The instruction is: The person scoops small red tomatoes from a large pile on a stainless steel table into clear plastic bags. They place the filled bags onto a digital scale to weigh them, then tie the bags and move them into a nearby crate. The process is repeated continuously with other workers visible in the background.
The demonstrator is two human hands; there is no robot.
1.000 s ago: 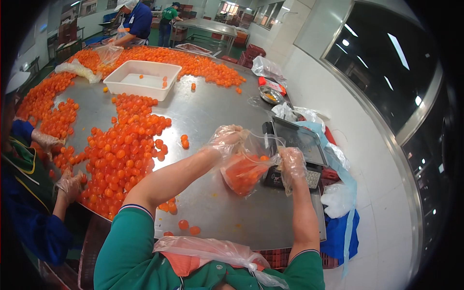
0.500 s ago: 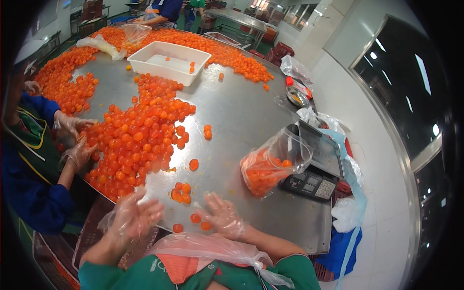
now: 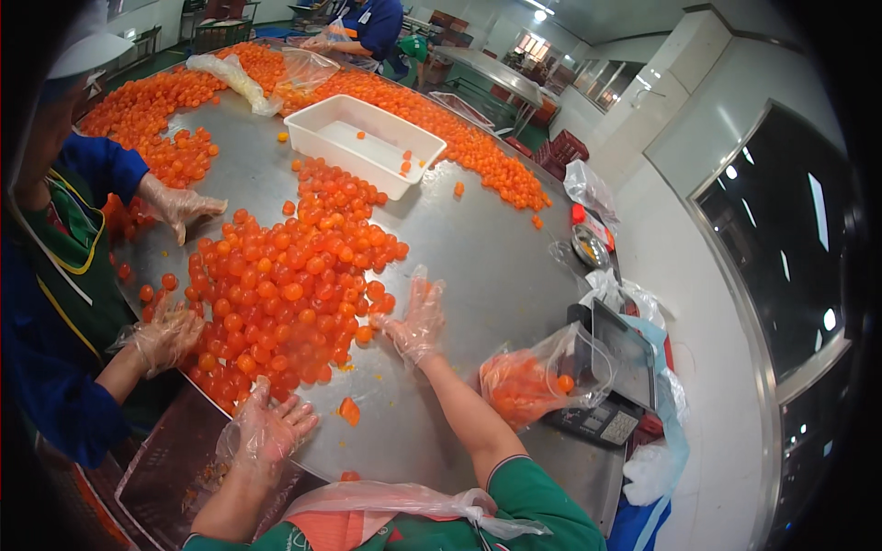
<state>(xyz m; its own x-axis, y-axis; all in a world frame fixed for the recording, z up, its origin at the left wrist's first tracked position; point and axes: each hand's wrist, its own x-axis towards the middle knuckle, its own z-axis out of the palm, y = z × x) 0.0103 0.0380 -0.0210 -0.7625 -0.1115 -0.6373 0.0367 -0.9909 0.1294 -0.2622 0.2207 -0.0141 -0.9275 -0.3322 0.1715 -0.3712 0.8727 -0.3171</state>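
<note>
A big heap of round orange egg yolks [image 3: 276, 294] lies on the metal table in front of me. My right hand [image 3: 418, 323], in a clear plastic glove, reaches over the tabletop with fingers stretched out, its thumb side against the heap's right edge. By the heap's near edge my left hand [image 3: 268, 427], gloved too, is held palm up with fingers apart and nothing in it. Between my arms lies a single misshapen yolk [image 3: 348, 410]. To the right of my right forearm a clear bag [image 3: 525, 386] of yolks leans by a scale [image 3: 602, 424].
Beyond the heap stands a white tub [image 3: 338, 158] with a few yolks inside. At my left, a co-worker's gloved hands [image 3: 179, 207] work around the same heap. A steel bowl [image 3: 590, 246] sits along the right edge. Below the table's near edge is a dark red crate [image 3: 170, 459].
My right hand has moved forward from the near edge to the heap's right side. The loose yolks near me no longer lie in their former spots. The co-worker's hands have parted.
</note>
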